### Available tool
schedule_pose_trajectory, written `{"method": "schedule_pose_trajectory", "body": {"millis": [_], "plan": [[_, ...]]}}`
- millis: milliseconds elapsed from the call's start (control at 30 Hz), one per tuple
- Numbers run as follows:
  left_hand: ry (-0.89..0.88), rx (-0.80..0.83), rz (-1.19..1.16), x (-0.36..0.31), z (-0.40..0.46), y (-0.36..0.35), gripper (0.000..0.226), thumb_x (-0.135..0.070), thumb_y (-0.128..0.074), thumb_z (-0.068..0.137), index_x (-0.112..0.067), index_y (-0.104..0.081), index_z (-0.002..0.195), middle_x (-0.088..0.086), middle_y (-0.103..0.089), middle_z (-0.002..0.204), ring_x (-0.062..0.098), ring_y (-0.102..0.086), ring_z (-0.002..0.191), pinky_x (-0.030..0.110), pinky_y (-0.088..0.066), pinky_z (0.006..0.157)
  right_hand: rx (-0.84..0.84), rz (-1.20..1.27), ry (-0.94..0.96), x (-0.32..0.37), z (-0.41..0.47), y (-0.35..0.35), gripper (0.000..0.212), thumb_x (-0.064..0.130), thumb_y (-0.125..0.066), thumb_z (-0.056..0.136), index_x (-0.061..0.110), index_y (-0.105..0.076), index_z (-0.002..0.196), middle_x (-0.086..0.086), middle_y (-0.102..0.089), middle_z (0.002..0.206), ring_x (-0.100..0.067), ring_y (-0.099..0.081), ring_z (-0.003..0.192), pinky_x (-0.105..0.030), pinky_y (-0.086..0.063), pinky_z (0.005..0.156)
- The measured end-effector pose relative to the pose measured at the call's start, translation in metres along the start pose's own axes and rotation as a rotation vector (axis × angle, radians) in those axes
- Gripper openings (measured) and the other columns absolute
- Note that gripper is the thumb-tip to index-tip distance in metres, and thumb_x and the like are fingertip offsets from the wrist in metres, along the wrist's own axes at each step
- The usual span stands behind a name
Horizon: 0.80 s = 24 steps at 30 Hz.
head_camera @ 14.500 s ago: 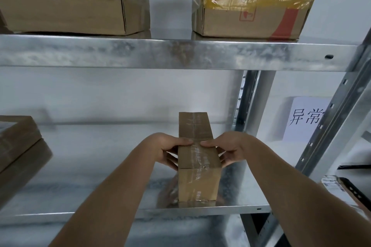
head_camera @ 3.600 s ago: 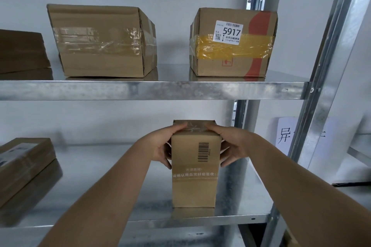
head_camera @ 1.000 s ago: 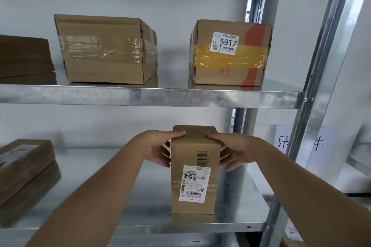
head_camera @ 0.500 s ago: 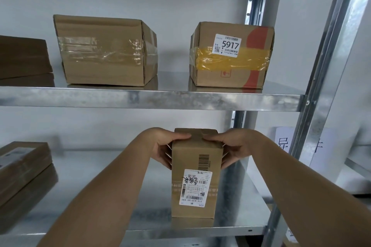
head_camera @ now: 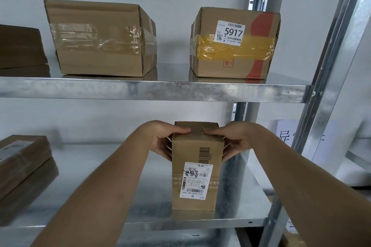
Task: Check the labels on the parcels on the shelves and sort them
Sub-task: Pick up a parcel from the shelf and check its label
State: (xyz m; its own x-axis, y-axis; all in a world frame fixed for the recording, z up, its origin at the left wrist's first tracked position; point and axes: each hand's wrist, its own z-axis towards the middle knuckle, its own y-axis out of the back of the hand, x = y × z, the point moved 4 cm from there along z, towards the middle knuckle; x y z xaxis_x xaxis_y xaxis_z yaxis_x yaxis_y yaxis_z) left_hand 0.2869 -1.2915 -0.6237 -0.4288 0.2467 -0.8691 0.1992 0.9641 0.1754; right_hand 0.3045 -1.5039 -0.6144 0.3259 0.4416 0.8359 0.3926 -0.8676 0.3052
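Label check in hand: upright parcel (head_camera: 195, 166) at lower centre was gripped by left hand (head_camera: 162, 140) and right hand (head_camera: 234, 140); shipping label (head_camera: 195, 181) was shown inverted; reading, then re-shelving, was judged next.

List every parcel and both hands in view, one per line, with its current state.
Tall parcel: upright on the lower shelf, white label facing the camera, upside down.
Left hand: grips the tall parcel's left side.
Right hand: grips its right side.
5917 parcel: on the upper shelf, yellow-taped, label facing out.
Clear-taped parcel: sealed, no label visible.
Flat parcels: stacked at lower left.
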Motion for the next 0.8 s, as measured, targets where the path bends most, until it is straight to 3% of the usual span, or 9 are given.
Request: {"method": "schedule_pose_trajectory", "body": {"millis": [100,200,333,467,567,700,800], "plan": [[-0.018,-0.033,-0.022,0.005,0.003,0.001,0.066,-0.043,-0.088,0.075,-0.003,-0.060,0.120,0.027,-0.067,0.118,0.046,-0.070,0.101,0.059,-0.057,0.090,-0.047,0.027,0.029,-0.009,0.004,0.001,0.071,0.049,-0.082,0.078,-0.004,-0.063,0.122,-0.027,-0.073,0.107,-0.038,-0.076,0.089,-0.047,-0.064,0.072],[-0.038,-0.055,-0.044,0.010,0.000,-0.001,0.063,-0.047,-0.085,0.076,-0.002,-0.063,0.112,0.026,-0.069,0.111,0.042,-0.070,0.096,0.054,-0.059,0.086,-0.095,0.062,0.058,-0.019,0.006,0.001,0.075,0.059,-0.081,0.074,0.001,-0.067,0.119,-0.023,-0.075,0.103,-0.030,-0.078,0.083,-0.036,-0.064,0.065],[-0.052,-0.084,-0.055,0.012,-0.005,-0.003,0.059,-0.048,-0.084,0.077,-0.003,-0.064,0.108,0.025,-0.069,0.108,0.041,-0.071,0.096,0.052,-0.060,0.083,-0.130,0.027,0.085,-0.022,0.005,0.002,0.075,0.066,-0.078,0.072,0.004,-0.069,0.115,-0.020,-0.076,0.101,-0.029,-0.078,0.085,-0.035,-0.064,0.069],[-0.065,-0.109,-0.055,0.014,-0.005,-0.003,0.067,-0.051,-0.086,0.074,-0.002,-0.065,0.114,0.024,-0.071,0.108,0.040,-0.072,0.094,0.049,-0.062,0.079,-0.168,0.013,0.072,-0.023,0.002,0.001,0.076,0.070,-0.080,0.067,0.008,-0.070,0.110,-0.019,-0.077,0.099,-0.031,-0.077,0.086,-0.042,-0.064,0.082],[-0.088,-0.143,-0.061,0.017,-0.004,-0.001,0.071,-0.059,-0.084,0.072,-0.004,-0.067,0.114,0.022,-0.071,0.108,0.039,-0.073,0.094,0.051,-0.060,0.088,-0.209,0.032,0.065,-0.028,0.000,-0.002,0.074,0.076,-0.074,0.069,0.012,-0.069,0.107,-0.017,-0.074,0.104,-0.033,-0.074,0.095,-0.047,-0.060,0.090],[-0.092,-0.154,-0.063,0.027,-0.006,0.003,0.081,-0.081,-0.063,0.076,-0.010,-0.066,0.115,0.015,-0.071,0.112,0.033,-0.070,0.102,0.053,-0.056,0.095,-0.271,0.175,0.113,-0.037,0.004,-0.009,0.072,0.082,-0.047,0.085,0.019,-0.064,0.117,-0.009,-0.068,0.118,-0.034,-0.062,0.115,-0.054,-0.049,0.104],[-0.069,-0.164,-0.153,0.045,-0.002,0.005,0.080,-0.083,-0.042,0.087,-0.011,-0.065,0.112,0.014,-0.071,0.115,0.033,-0.067,0.106,0.053,-0.054,0.092,-0.286,0.385,0.122,-0.052,0.009,-0.013,0.064,0.073,-0.041,0.095,0.016,-0.067,0.109,-0.011,-0.076,0.104,-0.036,-0.069,0.105,-0.057,-0.051,0.102]]}}
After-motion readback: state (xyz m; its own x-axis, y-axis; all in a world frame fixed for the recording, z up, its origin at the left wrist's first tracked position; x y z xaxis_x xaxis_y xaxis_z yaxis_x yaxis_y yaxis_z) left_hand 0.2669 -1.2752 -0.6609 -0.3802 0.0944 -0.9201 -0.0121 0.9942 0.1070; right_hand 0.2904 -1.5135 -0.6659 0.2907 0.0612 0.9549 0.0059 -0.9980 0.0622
